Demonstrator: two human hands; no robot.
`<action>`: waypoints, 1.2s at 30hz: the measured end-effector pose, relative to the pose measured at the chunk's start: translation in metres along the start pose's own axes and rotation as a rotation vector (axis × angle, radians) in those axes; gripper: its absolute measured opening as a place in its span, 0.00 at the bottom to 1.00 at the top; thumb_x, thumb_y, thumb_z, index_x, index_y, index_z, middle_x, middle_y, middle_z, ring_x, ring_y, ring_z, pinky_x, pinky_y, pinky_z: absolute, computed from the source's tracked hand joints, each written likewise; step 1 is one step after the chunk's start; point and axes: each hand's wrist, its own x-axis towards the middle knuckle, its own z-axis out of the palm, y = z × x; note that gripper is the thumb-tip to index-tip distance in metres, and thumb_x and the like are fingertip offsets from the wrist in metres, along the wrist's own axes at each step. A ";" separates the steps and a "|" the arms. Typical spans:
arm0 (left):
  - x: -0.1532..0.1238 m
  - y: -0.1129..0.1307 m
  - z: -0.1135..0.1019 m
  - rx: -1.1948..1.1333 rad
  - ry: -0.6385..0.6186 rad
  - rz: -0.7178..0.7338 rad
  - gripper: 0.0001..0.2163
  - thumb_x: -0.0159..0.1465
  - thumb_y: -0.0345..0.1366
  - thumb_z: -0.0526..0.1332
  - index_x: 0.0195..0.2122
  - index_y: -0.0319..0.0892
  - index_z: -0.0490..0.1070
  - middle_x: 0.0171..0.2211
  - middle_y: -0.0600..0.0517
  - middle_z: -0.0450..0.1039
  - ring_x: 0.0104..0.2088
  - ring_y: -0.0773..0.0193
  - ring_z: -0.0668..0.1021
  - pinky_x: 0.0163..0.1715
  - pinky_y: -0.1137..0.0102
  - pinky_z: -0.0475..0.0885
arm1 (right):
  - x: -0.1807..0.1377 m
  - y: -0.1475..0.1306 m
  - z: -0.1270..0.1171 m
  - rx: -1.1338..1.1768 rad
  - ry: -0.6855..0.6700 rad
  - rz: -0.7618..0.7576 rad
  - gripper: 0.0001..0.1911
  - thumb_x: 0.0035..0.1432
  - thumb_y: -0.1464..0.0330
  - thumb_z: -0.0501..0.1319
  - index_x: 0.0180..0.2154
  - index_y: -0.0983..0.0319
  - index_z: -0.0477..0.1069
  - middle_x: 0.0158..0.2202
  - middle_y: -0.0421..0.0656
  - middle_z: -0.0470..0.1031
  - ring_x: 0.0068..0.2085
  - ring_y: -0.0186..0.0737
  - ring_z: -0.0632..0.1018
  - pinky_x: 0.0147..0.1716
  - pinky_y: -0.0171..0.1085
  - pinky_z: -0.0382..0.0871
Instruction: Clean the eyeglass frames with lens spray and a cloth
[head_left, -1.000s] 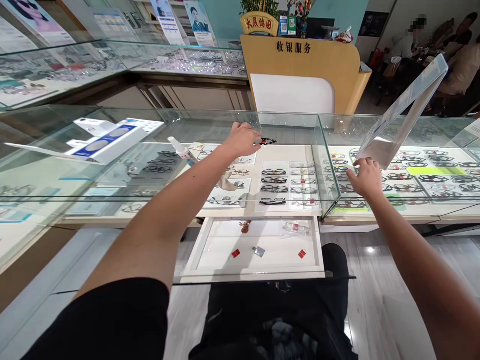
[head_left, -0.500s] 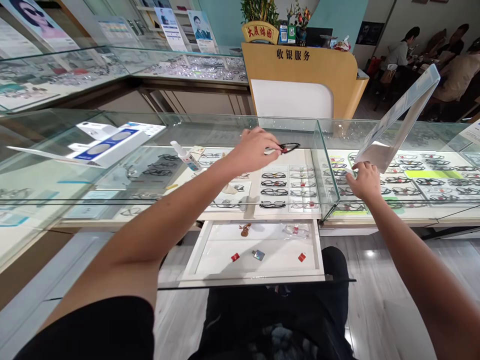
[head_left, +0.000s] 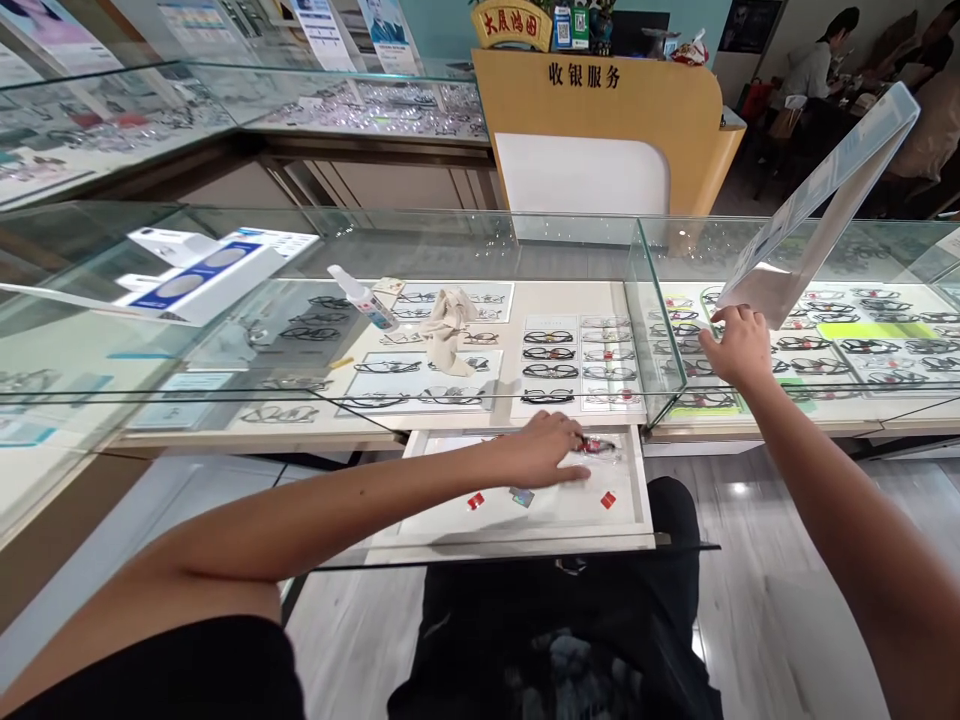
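Note:
My left hand is low over the open white drawer, its fingertips at a pair of dark-framed eyeglasses with a reddish spot. The fingers curl onto the frame's near end, while the thumb lies stretched out below. A clear plastic wrapper shows partly behind the eyeglasses. Two small red packets, one of them at the right, and a silvery square piece lie in the drawer. My right hand rests on the glass top with its fingers apart, beside the foot of a white folded sign.
Glass display cases hold rows of eyeglasses. Inside are a spray bottle and a crumpled beige cloth. A white-and-blue box-like display stands at left. Behind is a wooden counter; people sit at the far right.
My left hand has come down from above the glass case into the drawer with the eyeglasses. The cloth in the case is now uncovered. My right hand stays by the sign.

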 end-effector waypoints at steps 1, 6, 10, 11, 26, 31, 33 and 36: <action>0.012 -0.015 0.005 0.046 0.078 -0.070 0.26 0.76 0.56 0.57 0.62 0.41 0.79 0.72 0.38 0.71 0.73 0.38 0.68 0.72 0.47 0.62 | 0.000 0.000 0.000 -0.007 -0.004 0.005 0.23 0.67 0.57 0.55 0.54 0.63 0.77 0.60 0.62 0.76 0.60 0.71 0.73 0.60 0.65 0.69; 0.067 -0.095 0.001 0.216 0.407 -0.375 0.25 0.77 0.51 0.56 0.63 0.39 0.77 0.71 0.36 0.70 0.72 0.36 0.67 0.69 0.45 0.63 | -0.002 -0.002 -0.001 -0.025 -0.008 0.009 0.24 0.67 0.57 0.54 0.54 0.64 0.76 0.60 0.62 0.76 0.60 0.70 0.72 0.60 0.63 0.69; 0.096 -0.143 -0.011 0.234 0.559 -0.465 0.25 0.80 0.48 0.50 0.61 0.35 0.76 0.71 0.34 0.70 0.71 0.38 0.65 0.67 0.47 0.61 | -0.005 -0.006 -0.005 -0.046 -0.024 0.017 0.24 0.68 0.58 0.54 0.55 0.65 0.76 0.60 0.61 0.76 0.61 0.69 0.73 0.61 0.62 0.70; 0.102 -0.151 -0.014 0.231 0.574 -0.467 0.25 0.79 0.49 0.50 0.61 0.34 0.76 0.71 0.34 0.70 0.71 0.37 0.65 0.67 0.47 0.60 | -0.006 -0.007 -0.006 -0.052 -0.032 0.024 0.24 0.68 0.58 0.54 0.55 0.65 0.76 0.61 0.61 0.76 0.61 0.69 0.73 0.61 0.62 0.70; 0.187 -0.197 -0.035 0.146 0.620 -0.416 0.23 0.78 0.50 0.52 0.50 0.39 0.82 0.62 0.35 0.78 0.69 0.35 0.65 0.67 0.44 0.57 | -0.017 -0.009 -0.011 -0.030 -0.015 0.003 0.20 0.68 0.60 0.56 0.53 0.63 0.76 0.58 0.61 0.78 0.57 0.68 0.74 0.56 0.60 0.71; 0.186 -0.190 -0.037 0.144 0.607 -0.419 0.23 0.78 0.49 0.53 0.48 0.34 0.81 0.62 0.33 0.77 0.67 0.38 0.64 0.67 0.45 0.56 | -0.017 -0.013 -0.015 -0.059 -0.050 0.021 0.21 0.69 0.61 0.55 0.55 0.64 0.76 0.60 0.62 0.77 0.59 0.69 0.74 0.58 0.60 0.70; 0.181 -0.183 -0.038 0.149 0.615 -0.424 0.22 0.78 0.48 0.53 0.48 0.36 0.81 0.65 0.33 0.74 0.69 0.37 0.64 0.67 0.45 0.56 | -0.017 -0.013 -0.016 -0.054 -0.052 0.020 0.21 0.68 0.61 0.55 0.55 0.64 0.76 0.59 0.62 0.77 0.58 0.69 0.74 0.58 0.61 0.70; 0.165 -0.163 -0.035 0.155 0.626 -0.423 0.15 0.74 0.43 0.57 0.50 0.40 0.79 0.67 0.35 0.72 0.69 0.36 0.66 0.66 0.47 0.59 | -0.015 -0.013 -0.015 -0.037 -0.048 0.019 0.21 0.68 0.61 0.55 0.54 0.64 0.76 0.60 0.62 0.77 0.58 0.69 0.74 0.59 0.61 0.70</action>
